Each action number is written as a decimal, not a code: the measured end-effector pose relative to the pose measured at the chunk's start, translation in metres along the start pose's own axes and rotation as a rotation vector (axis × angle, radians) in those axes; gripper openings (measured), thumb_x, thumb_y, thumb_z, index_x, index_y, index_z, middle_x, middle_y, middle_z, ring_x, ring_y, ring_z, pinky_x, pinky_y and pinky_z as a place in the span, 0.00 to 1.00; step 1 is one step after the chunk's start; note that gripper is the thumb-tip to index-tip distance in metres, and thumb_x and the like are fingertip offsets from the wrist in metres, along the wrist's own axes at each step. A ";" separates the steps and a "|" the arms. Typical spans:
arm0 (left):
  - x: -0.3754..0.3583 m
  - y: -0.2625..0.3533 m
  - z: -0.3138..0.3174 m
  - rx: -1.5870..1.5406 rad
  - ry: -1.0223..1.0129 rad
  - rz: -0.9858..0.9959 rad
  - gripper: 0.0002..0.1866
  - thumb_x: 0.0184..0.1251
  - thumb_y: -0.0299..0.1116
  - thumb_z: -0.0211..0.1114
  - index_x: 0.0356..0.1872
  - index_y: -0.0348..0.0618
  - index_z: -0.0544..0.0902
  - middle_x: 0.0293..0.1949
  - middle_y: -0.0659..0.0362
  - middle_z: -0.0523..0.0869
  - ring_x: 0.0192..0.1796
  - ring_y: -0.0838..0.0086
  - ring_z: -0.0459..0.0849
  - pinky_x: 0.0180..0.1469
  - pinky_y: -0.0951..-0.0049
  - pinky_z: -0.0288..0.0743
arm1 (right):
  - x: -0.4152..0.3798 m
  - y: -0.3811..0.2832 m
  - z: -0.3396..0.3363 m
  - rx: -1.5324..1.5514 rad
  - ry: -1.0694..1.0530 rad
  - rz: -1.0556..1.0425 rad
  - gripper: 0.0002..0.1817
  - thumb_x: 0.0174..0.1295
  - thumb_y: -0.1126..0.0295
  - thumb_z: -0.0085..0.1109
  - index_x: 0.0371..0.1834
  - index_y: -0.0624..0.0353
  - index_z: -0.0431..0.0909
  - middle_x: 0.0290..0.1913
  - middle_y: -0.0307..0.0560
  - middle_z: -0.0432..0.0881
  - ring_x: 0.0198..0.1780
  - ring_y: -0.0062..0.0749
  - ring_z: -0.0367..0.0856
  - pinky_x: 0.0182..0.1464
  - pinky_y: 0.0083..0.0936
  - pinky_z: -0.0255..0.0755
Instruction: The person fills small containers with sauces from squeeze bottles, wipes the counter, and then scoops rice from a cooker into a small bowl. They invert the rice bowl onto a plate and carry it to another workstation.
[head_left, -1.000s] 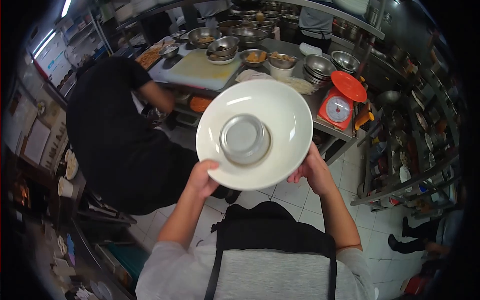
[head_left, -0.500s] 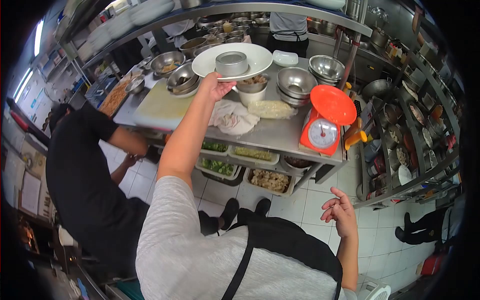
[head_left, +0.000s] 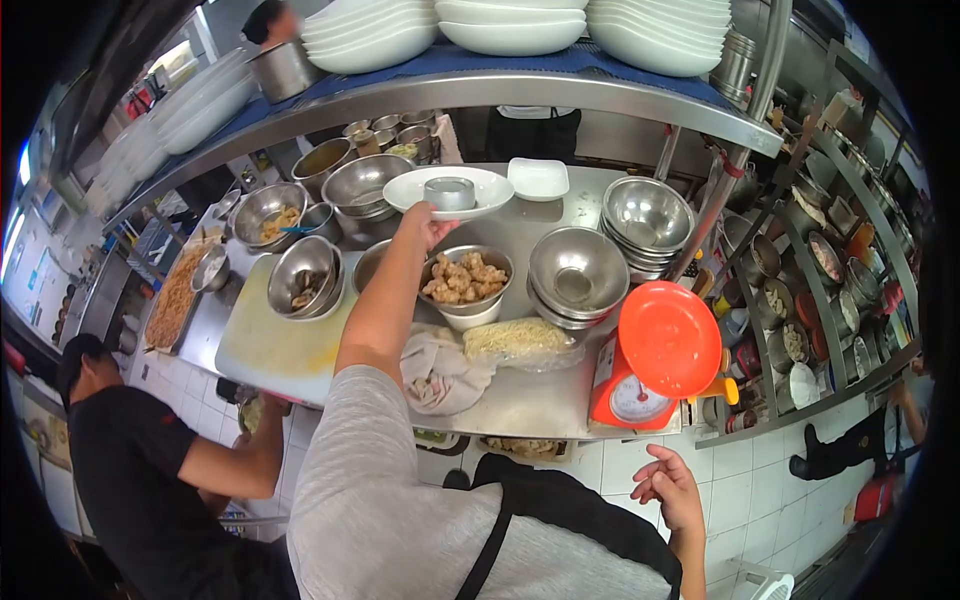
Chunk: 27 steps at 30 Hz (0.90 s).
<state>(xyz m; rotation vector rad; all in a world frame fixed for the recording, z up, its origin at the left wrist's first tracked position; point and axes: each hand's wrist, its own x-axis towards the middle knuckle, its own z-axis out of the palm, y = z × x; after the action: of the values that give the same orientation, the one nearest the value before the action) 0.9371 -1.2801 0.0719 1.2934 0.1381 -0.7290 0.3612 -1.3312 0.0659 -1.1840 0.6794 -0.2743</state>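
Observation:
My left hand (head_left: 434, 226) grips the near rim of a white plate (head_left: 497, 190), holding it out over the steel worktable. On the plate sits a round metal mould (head_left: 449, 193). Nearest below it, a steel bowl of browned, fried-looking pieces (head_left: 466, 277) rests on a white container. A crumpled cloth (head_left: 440, 375) and a clear bag of pale noodle-like strands (head_left: 522, 342) lie closer to me. My right hand (head_left: 672, 488) hangs in front of the table's edge, holding nothing, its fingers loosely bent and apart.
A red scale (head_left: 640, 395) stands at the table's right corner beside stacked steel bowls (head_left: 577, 272). Overhead runs a shelf (head_left: 440, 98) bearing stacked white dishes. At left, a co-worker in black (head_left: 150, 480) bends near a cutting board (head_left: 270, 340). A white square dish (head_left: 538, 178) sits further back.
My left hand has carried the plate farther out over the table, uncovering the bowl of browned pieces. My view has tipped upward, showing more of the shelf. The right hand stays empty.

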 end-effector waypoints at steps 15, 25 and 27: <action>0.051 -0.013 -0.034 0.449 -0.094 -0.221 0.09 0.58 0.28 0.46 0.35 0.35 0.72 0.28 0.53 0.81 0.25 0.73 0.82 0.22 0.80 0.74 | 0.039 -0.025 0.025 -0.059 -0.222 0.084 0.23 0.55 0.73 0.55 0.55 0.59 0.64 0.37 0.44 0.75 0.33 0.27 0.77 0.36 0.18 0.69; 0.066 -0.043 -0.045 0.520 0.049 -0.214 0.07 0.57 0.26 0.54 0.35 0.34 0.72 0.28 0.52 0.79 0.31 0.66 0.81 0.30 0.68 0.77 | 0.051 -0.028 0.023 -0.117 -0.331 0.120 0.25 0.54 0.75 0.55 0.57 0.59 0.62 0.38 0.44 0.74 0.37 0.26 0.75 0.38 0.19 0.69; 0.074 -0.048 -0.049 0.583 0.037 -0.204 0.08 0.57 0.27 0.55 0.37 0.34 0.73 0.30 0.50 0.79 0.33 0.64 0.80 0.32 0.65 0.76 | 0.051 -0.029 0.022 -0.140 -0.332 0.129 0.25 0.54 0.75 0.55 0.57 0.59 0.62 0.38 0.44 0.73 0.37 0.26 0.75 0.39 0.19 0.69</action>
<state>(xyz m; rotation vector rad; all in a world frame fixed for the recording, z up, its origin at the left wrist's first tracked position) 0.9822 -1.2709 -0.0181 1.8674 0.0905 -0.9611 0.4185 -1.3529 0.0791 -1.2765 0.4861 0.0799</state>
